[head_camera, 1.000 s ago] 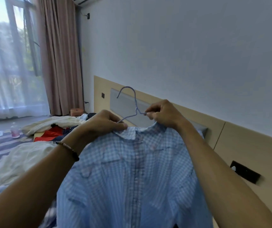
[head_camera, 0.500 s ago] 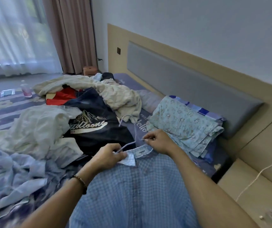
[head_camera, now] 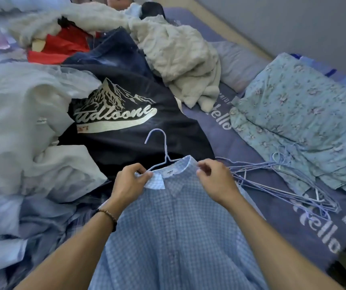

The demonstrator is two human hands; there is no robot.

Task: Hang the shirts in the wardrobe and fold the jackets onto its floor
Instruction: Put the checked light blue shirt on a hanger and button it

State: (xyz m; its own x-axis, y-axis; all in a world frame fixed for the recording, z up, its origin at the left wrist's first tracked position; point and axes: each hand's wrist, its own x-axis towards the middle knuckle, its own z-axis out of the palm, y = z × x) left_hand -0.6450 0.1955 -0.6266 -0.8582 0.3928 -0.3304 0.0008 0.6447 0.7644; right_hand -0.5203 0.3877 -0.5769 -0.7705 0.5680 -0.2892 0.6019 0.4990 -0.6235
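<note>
A light blue checked shirt (head_camera: 174, 227) lies in front of me over the bed, with a thin blue wire hanger (head_camera: 161, 147) inside its neck and the hook sticking up. My left hand (head_camera: 129, 185) pinches the left collar tip. My right hand (head_camera: 216, 181) pinches the right side of the collar. A dark navy jacket (head_camera: 126, 122) with a white mountain print lies just beyond the shirt. The wardrobe is out of view.
Several spare blue wire hangers (head_camera: 283, 181) lie on the purple bedsheet (head_camera: 251, 147) to the right. A folded floral blanket (head_camera: 304, 114) sits at far right. A beige garment (head_camera: 178, 53), a red one (head_camera: 63, 47) and pale clothes (head_camera: 21, 122) pile up left and behind.
The shirt on its hanger came down from being held up in the air to lying on the bed. My view tilted down. Both hands stayed at the collar.
</note>
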